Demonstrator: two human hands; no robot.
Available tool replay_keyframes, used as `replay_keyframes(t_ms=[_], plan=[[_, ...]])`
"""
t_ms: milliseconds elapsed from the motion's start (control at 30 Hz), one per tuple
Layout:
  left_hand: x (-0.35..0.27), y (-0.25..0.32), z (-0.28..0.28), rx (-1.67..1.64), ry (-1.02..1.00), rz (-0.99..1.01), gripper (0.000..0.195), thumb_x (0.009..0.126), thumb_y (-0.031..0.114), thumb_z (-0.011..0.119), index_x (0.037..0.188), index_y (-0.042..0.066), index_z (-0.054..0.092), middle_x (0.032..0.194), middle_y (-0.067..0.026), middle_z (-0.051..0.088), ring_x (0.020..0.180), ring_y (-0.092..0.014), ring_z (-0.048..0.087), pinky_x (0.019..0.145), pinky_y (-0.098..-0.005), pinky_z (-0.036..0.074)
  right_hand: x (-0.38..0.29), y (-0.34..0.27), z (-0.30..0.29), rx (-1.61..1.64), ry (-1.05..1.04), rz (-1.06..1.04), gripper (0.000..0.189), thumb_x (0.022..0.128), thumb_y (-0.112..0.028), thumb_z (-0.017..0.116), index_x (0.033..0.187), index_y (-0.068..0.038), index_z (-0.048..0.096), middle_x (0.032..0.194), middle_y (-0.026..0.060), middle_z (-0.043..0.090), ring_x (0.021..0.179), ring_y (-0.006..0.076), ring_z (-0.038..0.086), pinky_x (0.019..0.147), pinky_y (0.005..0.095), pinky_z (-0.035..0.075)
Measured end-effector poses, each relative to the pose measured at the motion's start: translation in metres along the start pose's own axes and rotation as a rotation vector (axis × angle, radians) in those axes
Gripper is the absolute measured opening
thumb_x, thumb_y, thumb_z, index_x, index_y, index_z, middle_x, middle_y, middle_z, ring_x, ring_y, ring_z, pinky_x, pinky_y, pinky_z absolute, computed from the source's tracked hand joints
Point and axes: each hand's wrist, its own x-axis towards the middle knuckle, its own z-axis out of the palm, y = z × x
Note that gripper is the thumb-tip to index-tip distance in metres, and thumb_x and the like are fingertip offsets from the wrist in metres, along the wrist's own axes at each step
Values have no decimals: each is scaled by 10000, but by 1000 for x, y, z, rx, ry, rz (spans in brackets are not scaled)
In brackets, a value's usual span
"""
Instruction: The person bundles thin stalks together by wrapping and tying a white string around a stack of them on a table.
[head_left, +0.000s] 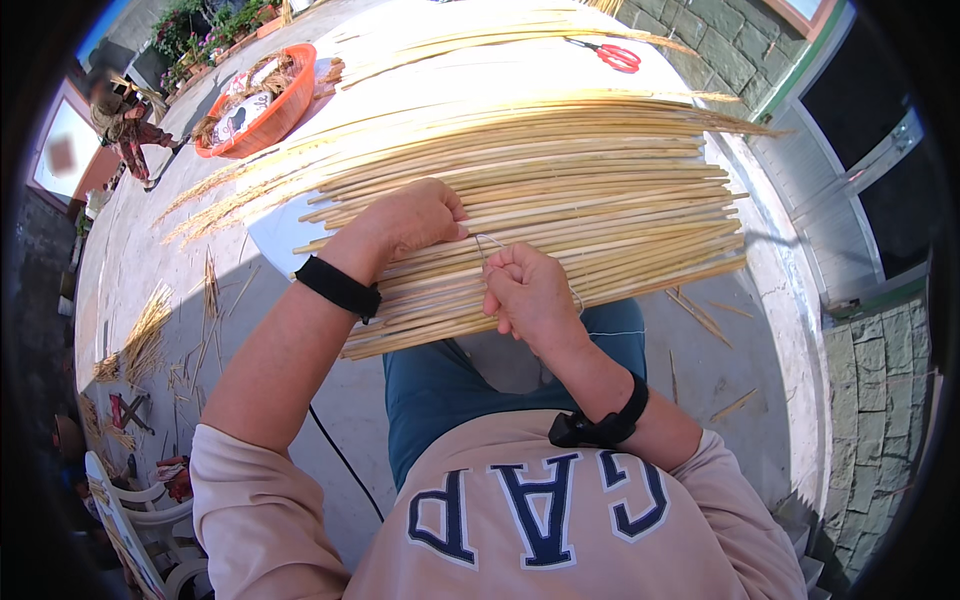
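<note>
A mat of pale, straight plant stalks (637, 217) lies side by side on a white table and reaches over its near edge above my lap. My left hand (427, 217) rests on the stalks, its thumb and index finger pinched together near a thin cord; whether they grip the cord or a stalk is hard to tell. Right of it, my right hand (525, 289) is closed on a thin white cord (491, 240), which loops up towards the left fingertips. More of the cord hangs past my right wrist over my thigh. Red-handled scissors (616, 57) lie at the table's far right.
An orange basket (289, 112) with bundled plant material and printed bags stands at the far left. Beyond it a person (124, 124) holds some stalks. Loose stalks (146, 330) lie on the ground at left, near a white plastic chair (142, 510). A stone wall (874, 405) stands at right.
</note>
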Motion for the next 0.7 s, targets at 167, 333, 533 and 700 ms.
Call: replay_keyframes(t_ms=[167, 333, 533, 700], plan=[[-1, 1, -1, 20, -19, -4, 225, 763, 151, 701, 940, 13, 680, 834, -54, 649, 799, -155, 560, 721, -288, 439, -1, -1, 1, 16, 12, 6, 102, 886, -68, 513, 887, 29, 544, 589, 66, 578, 407, 98, 485, 380, 237, 387], [-3, 2, -1, 4, -6, -1, 229, 760, 155, 698, 936, 10, 681, 825, -60, 653, 794, -157, 564, 723, -285, 438, -2, 0, 1, -2, 8, -14, 99, 887, -63, 510, 891, 30, 544, 587, 65, 576, 409, 98, 486, 376, 238, 384], [-5, 4, 0, -6, -10, 4, 233, 753, 152, 696, 938, 12, 681, 818, -61, 656, 785, -154, 565, 726, -284, 439, 1, 2, 0, -15, -1, -13, 127, 912, -138, 554, 920, -12, 560, 582, 20, 558, 390, 57, 437, 328, 195, 303], [-5, 4, 0, -1, -7, 10, 233, 763, 147, 688, 946, 2, 677, 829, -60, 659, 795, -152, 568, 733, -280, 438, 2, 3, 1, -4, 8, -10, 121, 913, -138, 552, 919, -18, 562, 583, 19, 557, 387, 55, 433, 325, 197, 302]])
